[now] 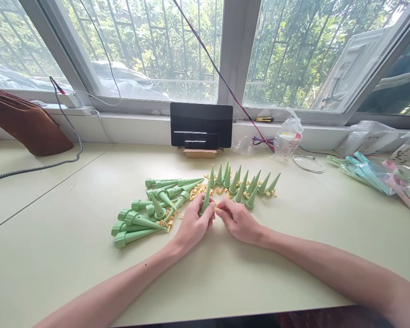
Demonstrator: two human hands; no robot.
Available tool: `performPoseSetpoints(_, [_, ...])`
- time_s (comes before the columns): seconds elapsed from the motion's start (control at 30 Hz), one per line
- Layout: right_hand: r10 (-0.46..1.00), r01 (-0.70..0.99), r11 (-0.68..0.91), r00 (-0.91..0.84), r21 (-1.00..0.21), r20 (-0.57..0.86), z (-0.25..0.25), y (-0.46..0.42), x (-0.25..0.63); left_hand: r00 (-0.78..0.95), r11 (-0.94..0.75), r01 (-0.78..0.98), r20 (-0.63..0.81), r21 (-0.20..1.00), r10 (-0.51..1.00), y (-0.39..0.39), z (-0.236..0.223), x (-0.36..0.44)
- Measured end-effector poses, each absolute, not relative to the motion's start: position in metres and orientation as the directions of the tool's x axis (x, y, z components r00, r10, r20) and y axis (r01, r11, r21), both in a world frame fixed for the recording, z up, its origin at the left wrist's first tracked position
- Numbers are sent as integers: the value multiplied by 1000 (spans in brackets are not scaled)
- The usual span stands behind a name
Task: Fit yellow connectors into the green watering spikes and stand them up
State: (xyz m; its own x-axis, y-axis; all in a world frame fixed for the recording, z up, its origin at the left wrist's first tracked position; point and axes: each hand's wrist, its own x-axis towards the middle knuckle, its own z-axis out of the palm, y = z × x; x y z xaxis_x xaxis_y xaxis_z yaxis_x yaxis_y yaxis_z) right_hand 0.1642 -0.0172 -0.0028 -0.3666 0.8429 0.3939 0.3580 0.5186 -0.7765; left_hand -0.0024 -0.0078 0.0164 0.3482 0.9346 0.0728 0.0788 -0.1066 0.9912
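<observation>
My left hand is closed round a green plastic cone spike, held upright with its tip pointing away from me. My right hand sits beside it, fingers pinched at the spike's base, on a small yellow part too small to make out. A pile of green spikes lies flat on the pale table to the left. Several spikes stand upright in a cluster just beyond my hands. Small yellow pieces are scattered between the two groups.
A black tablet leans on a stand against the window sill. A brown bag and grey cable lie at the far left. A plastic bag with a cup, a wire coil and packets of pastel items are at the right.
</observation>
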Motion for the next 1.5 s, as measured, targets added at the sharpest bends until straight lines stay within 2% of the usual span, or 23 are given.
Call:
performPoseSetpoints(0.57, [819, 419, 565, -391, -711, 420, -11, -14, 167, 395, -132, 85, 88, 988, 914, -9, 16, -2])
performPoseSetpoints(1.03, [846, 353, 522, -327, -776, 421, -6, -18, 164, 279, -200, 152, 152, 968, 948, -11, 20, -3])
performPoseSetpoints(1.2, [842, 358, 532, -314, -767, 438, -9, -16, 164, 298, -189, 142, 140, 972, 944, -11, 18, -3])
performPoseSetpoints(1.5, [852, 337, 501, -355, -797, 385, -10, -16, 166, 305, -194, 151, 141, 969, 942, -11, 16, -3])
